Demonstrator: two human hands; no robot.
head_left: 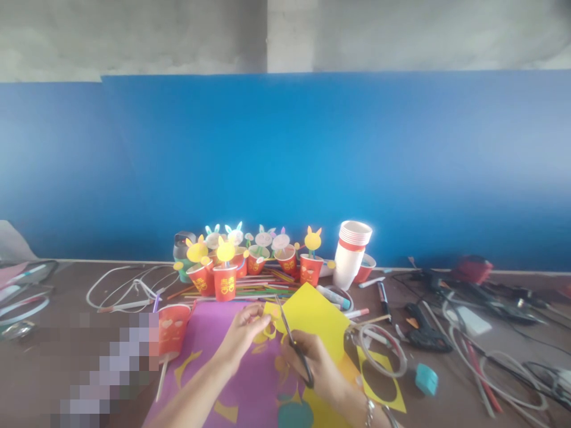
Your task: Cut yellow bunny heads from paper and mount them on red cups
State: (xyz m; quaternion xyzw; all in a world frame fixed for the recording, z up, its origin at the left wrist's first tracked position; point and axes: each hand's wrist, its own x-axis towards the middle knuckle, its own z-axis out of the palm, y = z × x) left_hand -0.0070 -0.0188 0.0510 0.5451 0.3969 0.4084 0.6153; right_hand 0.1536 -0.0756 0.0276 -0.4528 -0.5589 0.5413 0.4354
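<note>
My left hand (250, 327) pinches a small cut piece of yellow paper (270, 311) between thumb and fingers. Around the black handles of a pair of scissors (294, 345), my right hand (314, 359) is closed. The blades point up and away, right beside the yellow piece; whether they touch it I cannot tell. Beneath both hands lie a purple sheet (214, 333) and a large yellow sheet (312, 309). Yellow offcuts (226, 411) and a teal paper round (295, 414) are scattered on the purple sheet.
Red paper cups (225, 284) with paper animal heads stand behind the sheets, near coloured sticks. A stack of white cups (350, 255) is right of them. A glue gun (426, 330), cables and a teal block (426, 379) lie right. Another person's blurred arm is left, by a red cup (173, 330).
</note>
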